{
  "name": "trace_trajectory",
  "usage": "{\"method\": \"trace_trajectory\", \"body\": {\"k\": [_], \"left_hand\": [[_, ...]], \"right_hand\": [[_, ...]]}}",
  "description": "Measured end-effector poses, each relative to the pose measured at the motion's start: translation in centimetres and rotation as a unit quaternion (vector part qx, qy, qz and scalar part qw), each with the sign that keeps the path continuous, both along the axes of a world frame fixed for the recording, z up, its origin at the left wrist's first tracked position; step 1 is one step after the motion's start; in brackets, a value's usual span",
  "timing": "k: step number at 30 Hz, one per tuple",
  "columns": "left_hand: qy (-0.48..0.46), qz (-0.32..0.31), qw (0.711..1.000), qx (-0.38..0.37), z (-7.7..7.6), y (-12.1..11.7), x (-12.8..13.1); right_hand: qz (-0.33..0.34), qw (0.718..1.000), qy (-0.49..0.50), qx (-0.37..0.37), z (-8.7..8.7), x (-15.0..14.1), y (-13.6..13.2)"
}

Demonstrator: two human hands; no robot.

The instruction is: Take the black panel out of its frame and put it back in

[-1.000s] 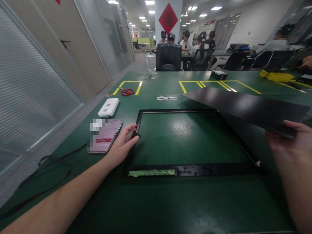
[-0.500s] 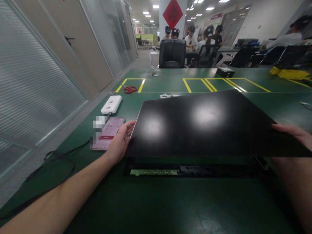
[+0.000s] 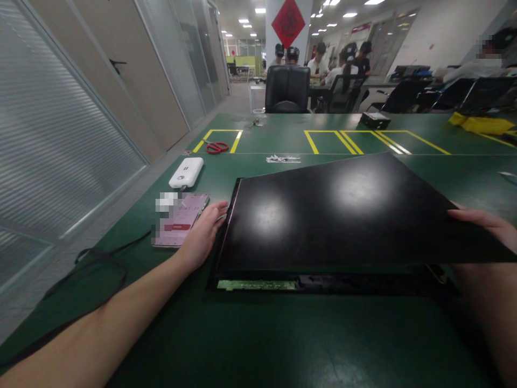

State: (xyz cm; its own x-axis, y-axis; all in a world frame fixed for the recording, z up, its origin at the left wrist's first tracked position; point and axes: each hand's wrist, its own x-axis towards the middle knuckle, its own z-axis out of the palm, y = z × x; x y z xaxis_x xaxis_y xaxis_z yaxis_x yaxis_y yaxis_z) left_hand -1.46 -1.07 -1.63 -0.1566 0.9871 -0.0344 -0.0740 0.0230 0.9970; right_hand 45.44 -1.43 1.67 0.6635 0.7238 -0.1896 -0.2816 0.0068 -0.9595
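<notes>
A large black glossy panel (image 3: 335,215) is tilted over a black rectangular frame (image 3: 323,283) that lies on the green table (image 3: 258,334). The panel's left edge is down at the frame and its right edge is raised. My right hand (image 3: 484,223) grips the raised right edge, thumb on top. My left hand (image 3: 202,234) rests at the frame's left side, fingers stretched along the panel's left edge. A green circuit strip (image 3: 256,284) shows along the frame's near bar.
A phone (image 3: 180,218) and a white power bank (image 3: 186,172) lie left of the frame, with a black cable (image 3: 92,264) trailing off. Red scissors (image 3: 216,146), small white parts (image 3: 283,159), a black box (image 3: 375,118) and a yellow item (image 3: 482,124) sit farther back. Office chairs and seated people are beyond.
The black panel swung from the right over the frame and its left edge has dropped onto the frame's left side. My left hand stayed at the frame's left edge.
</notes>
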Motion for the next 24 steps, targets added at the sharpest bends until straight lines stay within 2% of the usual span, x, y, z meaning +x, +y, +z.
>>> {"method": "trace_trajectory", "body": {"k": [6,10,14,15,19,24], "left_hand": [[0.001,-0.004,1.0,0.005,0.0,0.0,-0.1],[0.003,-0.003,1.0,0.006,-0.1,0.0,-0.1],[0.009,-0.007,1.0,0.007,-0.1,0.0,-0.1],[0.009,-0.006,1.0,0.008,-0.1,0.0,0.0],[0.011,-0.006,1.0,0.012,-0.1,0.0,0.0],[0.008,-0.013,1.0,0.013,0.1,-0.1,0.1]], "right_hand": [[-0.068,0.989,-0.127,0.03,-0.2,-0.6,-0.5],[-0.032,0.995,-0.088,0.023,-0.2,-0.6,-0.3],[-0.066,0.994,-0.089,0.023,0.0,-0.7,0.0],[-0.061,0.995,-0.081,0.023,0.0,-0.8,0.0],[0.028,0.999,0.02,0.021,0.3,-1.2,0.1],[0.065,0.997,0.028,0.006,0.4,-0.7,0.3]]}}
